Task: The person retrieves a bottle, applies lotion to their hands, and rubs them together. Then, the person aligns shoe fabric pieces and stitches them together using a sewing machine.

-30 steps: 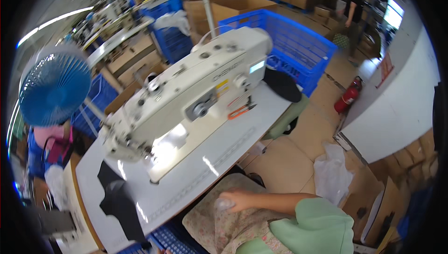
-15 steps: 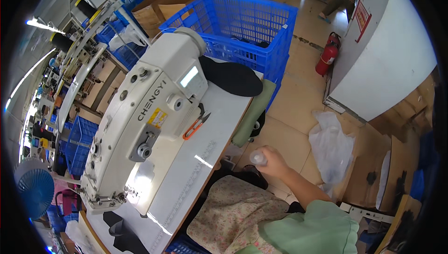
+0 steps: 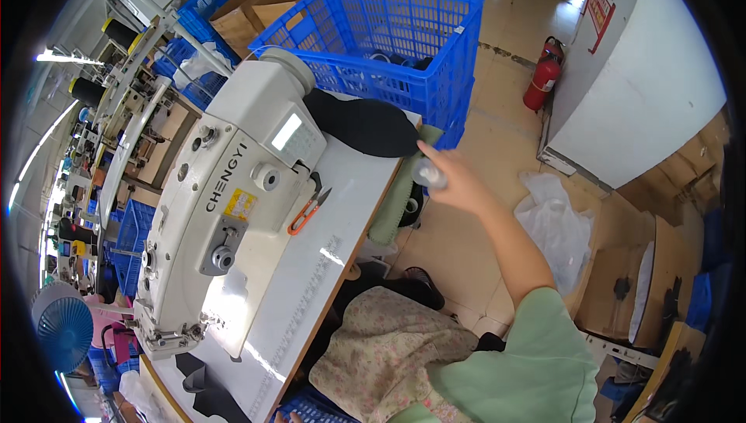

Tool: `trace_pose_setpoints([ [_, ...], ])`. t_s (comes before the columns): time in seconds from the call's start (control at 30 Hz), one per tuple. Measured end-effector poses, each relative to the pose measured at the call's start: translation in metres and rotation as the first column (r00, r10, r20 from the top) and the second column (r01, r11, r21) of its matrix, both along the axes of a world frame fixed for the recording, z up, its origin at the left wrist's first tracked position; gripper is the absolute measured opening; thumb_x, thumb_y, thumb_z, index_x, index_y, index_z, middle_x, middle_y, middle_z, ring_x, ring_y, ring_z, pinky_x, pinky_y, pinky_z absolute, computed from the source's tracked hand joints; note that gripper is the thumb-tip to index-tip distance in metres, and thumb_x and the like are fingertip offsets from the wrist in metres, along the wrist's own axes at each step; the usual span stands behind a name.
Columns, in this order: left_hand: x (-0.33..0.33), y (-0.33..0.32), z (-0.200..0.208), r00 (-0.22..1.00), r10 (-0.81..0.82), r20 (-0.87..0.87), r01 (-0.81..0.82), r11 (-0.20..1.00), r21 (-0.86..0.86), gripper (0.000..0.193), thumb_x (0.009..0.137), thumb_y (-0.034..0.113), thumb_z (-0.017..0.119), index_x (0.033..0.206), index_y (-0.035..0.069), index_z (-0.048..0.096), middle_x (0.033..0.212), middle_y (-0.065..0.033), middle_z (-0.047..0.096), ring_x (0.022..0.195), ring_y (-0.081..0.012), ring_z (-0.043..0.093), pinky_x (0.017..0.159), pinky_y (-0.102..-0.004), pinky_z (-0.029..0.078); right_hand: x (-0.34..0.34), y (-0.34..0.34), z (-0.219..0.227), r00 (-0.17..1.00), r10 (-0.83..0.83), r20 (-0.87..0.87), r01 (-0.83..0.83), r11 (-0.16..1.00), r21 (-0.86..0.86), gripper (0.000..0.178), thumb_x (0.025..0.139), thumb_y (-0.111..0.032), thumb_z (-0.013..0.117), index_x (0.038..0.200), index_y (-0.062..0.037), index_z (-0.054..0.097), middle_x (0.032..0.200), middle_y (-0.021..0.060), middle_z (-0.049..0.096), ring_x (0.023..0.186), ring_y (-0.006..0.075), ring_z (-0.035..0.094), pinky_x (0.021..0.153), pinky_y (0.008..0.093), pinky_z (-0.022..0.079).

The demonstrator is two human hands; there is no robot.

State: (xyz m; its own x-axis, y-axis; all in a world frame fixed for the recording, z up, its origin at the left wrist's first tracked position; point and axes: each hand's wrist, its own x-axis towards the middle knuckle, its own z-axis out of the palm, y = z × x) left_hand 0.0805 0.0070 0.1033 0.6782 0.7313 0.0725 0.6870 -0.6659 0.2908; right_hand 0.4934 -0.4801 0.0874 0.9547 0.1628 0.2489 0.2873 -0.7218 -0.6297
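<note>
At far left, a blue-bladed fan (image 3: 64, 335) stands beyond the sewing station. Black cut pieces (image 3: 208, 393) lie on the near left end of the white tabletop (image 3: 357, 182), beside the head of a pale sewing machine (image 3: 186, 190) whose small screen and work lamp are lit. At the lower edge, only a few fingertips of the person's left hand (image 3: 289, 417) show, next to a blue basket (image 3: 318, 409); one cannot tell whether that hand is holding anything. Orange-handled snips (image 3: 308, 213) lie just beside the machine's base. Farther along, a rounded black piece (image 3: 365, 126) rests at the tabletop's far end, with a blue crate (image 3: 443, 103) behind it. A floral cloth (image 3: 396, 337) covers the person's lap. The right hand (image 3: 461, 182) grasps a small clear bottle (image 3: 430, 175) beside the tabletop's edge, its index finger extended to the black piece's rim, though actual contact is hard to judge from this angle. To the right stand a red fire extinguisher (image 3: 542, 77) and, nearer, a crumpled clear plastic bag (image 3: 553, 229).
</note>
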Motion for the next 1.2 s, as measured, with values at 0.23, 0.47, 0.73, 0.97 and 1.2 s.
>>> trace_pose_setpoints([
  [0.23,0.000,-0.005,-0.002,0.997,-0.065,0.043,0.067,0.997,-0.038,0.049,0.094,0.027,0.069,0.126,-0.008,0.057,0.121,-0.0234,0.062,0.105,-0.0315,0.064,0.089,-0.0392,0.055,0.026,0.020,0.026,0.996,0.075,-0.057,-0.056,0.956,0.289,0.064,0.073,-0.014,0.076,0.132,-0.0108,0.050,0.116,0.0172,0.064,0.106,0.0378,0.062,0.090,0.0426,0.050],
  [0.47,0.002,-0.031,0.016,0.982,0.118,-0.147,-0.122,0.992,-0.015,0.052,0.094,0.037,0.066,0.125,-0.004,0.060,0.121,-0.0246,0.062,0.107,-0.0356,0.062,0.089,-0.0397,0.052,0.018,0.025,0.010,0.996,0.087,0.027,-0.086,0.794,0.602,0.064,0.073,-0.011,0.081,0.128,-0.0082,0.049,0.121,0.0118,0.061,0.114,0.0264,0.062,0.096,0.0398,0.050],
  [0.73,0.001,-0.018,-0.005,0.996,-0.051,-0.077,0.053,0.998,0.025,0.048,0.094,0.033,0.067,0.123,-0.005,0.061,0.121,-0.0262,0.061,0.108,-0.0382,0.061,0.090,-0.0399,0.051,0.013,0.024,-0.024,1.000,0.027,-0.001,-0.016,0.622,0.783,0.062,0.073,-0.007,0.083,0.123,-0.0087,0.047,0.119,0.0073,0.057,0.112,0.0198,0.058,0.096,0.0389,0.049],
  [0.97,-0.001,-0.020,-0.010,0.995,-0.035,-0.091,0.036,0.999,0.004,0.044,0.093,0.027,0.068,0.121,-0.006,0.061,0.117,-0.0249,0.064,0.107,-0.0378,0.061,0.093,-0.0414,0.050,0.012,0.023,-0.062,0.997,-0.075,0.005,0.064,0.885,0.461,0.061,0.067,-0.004,0.085,0.114,-0.0101,0.048,0.116,0.0083,0.058,0.112,0.0267,0.058,0.095,0.0415,0.046],
  [1.2,-0.014,-0.014,-0.023,0.999,-0.015,-0.029,0.014,1.000,-0.015,0.037,0.092,0.024,0.069,0.119,-0.002,0.064,0.117,-0.0227,0.064,0.108,-0.0352,0.062,0.091,-0.0407,0.051,0.026,0.030,-0.069,0.928,-0.227,0.294,0.182,0.968,0.174,0.057,0.061,-0.016,0.082,0.112,-0.0128,0.059,0.117,0.0113,0.061,0.123,0.0364,0.049,0.109,0.0516,0.029],
])
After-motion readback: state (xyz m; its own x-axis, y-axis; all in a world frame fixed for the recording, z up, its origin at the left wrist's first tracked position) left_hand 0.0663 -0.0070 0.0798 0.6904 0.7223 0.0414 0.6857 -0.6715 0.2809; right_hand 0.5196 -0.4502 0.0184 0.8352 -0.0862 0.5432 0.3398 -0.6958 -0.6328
